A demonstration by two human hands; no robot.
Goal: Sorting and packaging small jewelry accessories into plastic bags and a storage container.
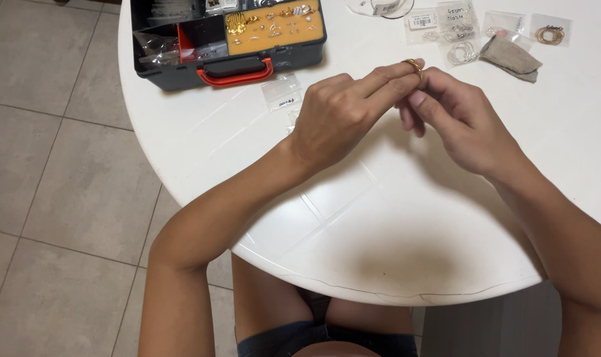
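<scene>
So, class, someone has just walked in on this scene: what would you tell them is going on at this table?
A person sits at a round white table. A gold ring sits on a finger of the left hand, and the right hand's fingertips pinch it. Behind lie a dark case with a red handle holding gold jewellery on orange foam, small clear bags, and a grey pouch.

The black case point(181, 73) at eleven o'clock is cut off by the top edge, and the small pieces on its orange pad point(274, 26) are too tiny to tell apart. The right hand point(466, 122) hides its own fingertips behind the left hand point(343, 112). The plastic bags point(446, 20) at one o'clock run past the edge.
</scene>
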